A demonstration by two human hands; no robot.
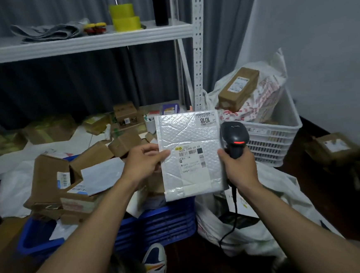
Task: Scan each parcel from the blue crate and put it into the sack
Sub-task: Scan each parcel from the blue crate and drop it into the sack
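Now you are pinching the parcel [187, 131] in your left hand [143, 160] and gripping the scanner [235, 136] in your right hand [238, 167], apparently mid-scan, needing it aimed at the label [191, 158].

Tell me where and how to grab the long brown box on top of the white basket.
Grip the brown box across its narrow width, near the middle, coming from above. It lies tilted on top of the pile in the white basket, its labelled face up and nothing on it, so fingers can probably close over its long sides.
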